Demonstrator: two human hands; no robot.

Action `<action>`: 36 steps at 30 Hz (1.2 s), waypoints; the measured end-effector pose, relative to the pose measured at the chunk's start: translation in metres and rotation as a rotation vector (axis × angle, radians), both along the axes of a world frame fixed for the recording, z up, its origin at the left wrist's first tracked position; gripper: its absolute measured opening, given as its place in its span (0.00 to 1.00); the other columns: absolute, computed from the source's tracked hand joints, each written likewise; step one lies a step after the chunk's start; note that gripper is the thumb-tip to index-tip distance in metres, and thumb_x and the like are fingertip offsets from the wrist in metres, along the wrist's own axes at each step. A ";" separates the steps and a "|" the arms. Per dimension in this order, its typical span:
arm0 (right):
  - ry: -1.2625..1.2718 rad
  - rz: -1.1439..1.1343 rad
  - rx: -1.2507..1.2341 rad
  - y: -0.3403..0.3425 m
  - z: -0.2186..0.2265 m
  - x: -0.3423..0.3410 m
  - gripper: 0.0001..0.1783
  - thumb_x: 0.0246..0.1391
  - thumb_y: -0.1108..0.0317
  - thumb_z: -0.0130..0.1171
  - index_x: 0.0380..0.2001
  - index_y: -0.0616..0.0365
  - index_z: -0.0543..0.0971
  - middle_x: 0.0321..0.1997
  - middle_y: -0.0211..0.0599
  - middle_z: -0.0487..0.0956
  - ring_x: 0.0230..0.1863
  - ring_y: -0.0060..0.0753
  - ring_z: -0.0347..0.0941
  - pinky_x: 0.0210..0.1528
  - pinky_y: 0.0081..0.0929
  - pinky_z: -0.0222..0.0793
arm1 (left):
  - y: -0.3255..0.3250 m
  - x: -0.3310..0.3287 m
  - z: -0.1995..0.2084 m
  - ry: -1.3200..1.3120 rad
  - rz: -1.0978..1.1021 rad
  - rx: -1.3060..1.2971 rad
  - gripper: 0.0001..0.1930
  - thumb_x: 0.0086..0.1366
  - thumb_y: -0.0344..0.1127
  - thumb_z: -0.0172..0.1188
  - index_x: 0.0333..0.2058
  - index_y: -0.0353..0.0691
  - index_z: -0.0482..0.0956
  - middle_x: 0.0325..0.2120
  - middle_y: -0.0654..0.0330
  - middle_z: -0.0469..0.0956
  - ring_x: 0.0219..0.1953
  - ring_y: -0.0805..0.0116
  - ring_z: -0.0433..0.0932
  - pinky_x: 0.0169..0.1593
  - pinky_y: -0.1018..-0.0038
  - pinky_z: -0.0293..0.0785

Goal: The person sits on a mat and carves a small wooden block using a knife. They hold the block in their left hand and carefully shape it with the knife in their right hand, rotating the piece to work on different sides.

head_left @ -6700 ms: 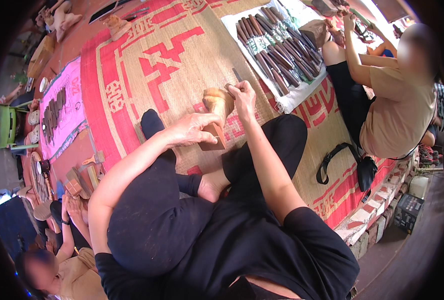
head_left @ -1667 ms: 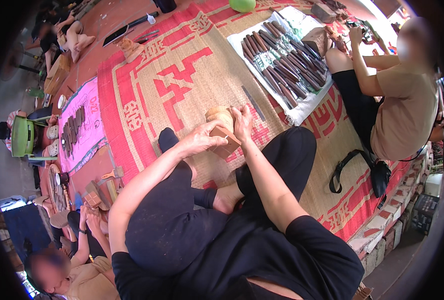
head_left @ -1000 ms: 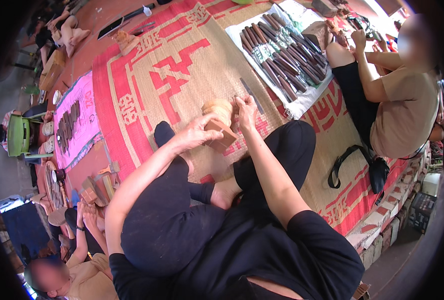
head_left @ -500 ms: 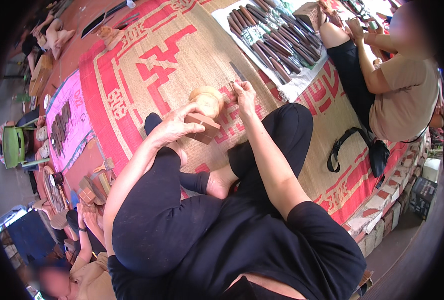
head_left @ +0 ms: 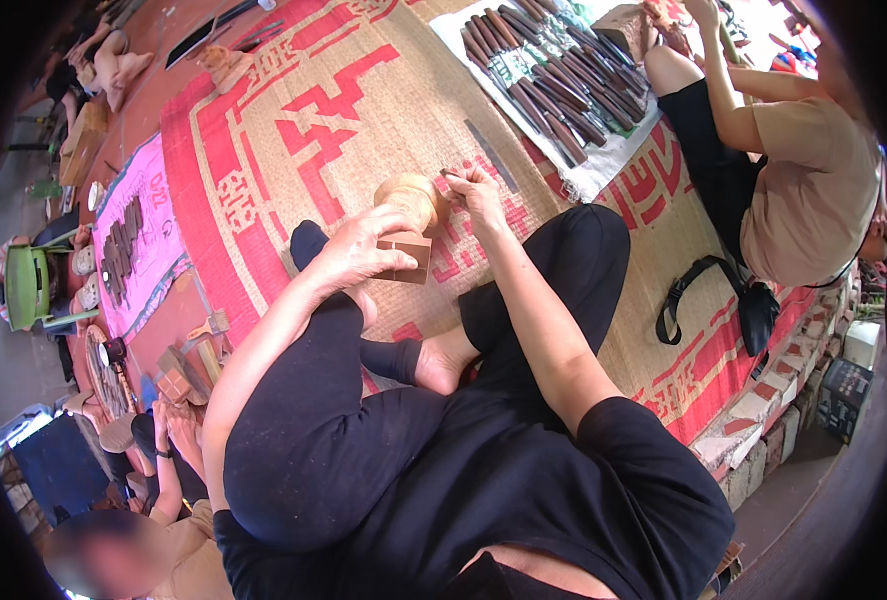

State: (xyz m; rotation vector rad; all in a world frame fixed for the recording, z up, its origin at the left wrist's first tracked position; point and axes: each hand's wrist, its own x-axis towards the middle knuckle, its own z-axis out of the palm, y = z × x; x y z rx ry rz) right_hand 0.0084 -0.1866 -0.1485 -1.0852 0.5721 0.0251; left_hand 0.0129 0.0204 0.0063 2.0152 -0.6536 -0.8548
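Observation:
My left hand (head_left: pixel 359 248) is wrapped round a reddish-brown wooden block (head_left: pixel 407 262) with lines across its faces. Just beyond the block, a pale round turned wooden piece (head_left: pixel 409 196) stands on the patterned mat, partly covered by my left fingers. To its right, my right hand (head_left: pixel 478 195) is closed in a pinch. A small dark tip shows at these fingers, too small to name. On the mat beyond my right hand lies a flat dark grey strip (head_left: pixel 491 155).
Several dark-handled carving tools (head_left: pixel 564 80) lie on a white cloth at the far right. A person (head_left: pixel 804 180) sits on the right, near a black bag (head_left: pixel 757 315). On the left are a pink sheet (head_left: pixel 144 235) with tools and another person's hands (head_left: pixel 179 430).
My right hand has moved left, closer to the round wooden piece, uncovering more of the grey strip. The block has turned in my left hand. The person on the right has raised their hands.

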 end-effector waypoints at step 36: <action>0.026 -0.004 -0.209 0.025 0.008 -0.017 0.10 0.41 0.80 0.62 0.19 0.58 0.70 0.23 0.32 0.76 0.28 0.28 0.74 0.33 0.28 0.71 | -0.003 -0.008 0.004 0.319 0.017 -0.084 0.16 0.56 0.34 0.65 0.43 0.40 0.74 0.34 0.66 0.74 0.41 0.77 0.71 0.47 0.77 0.67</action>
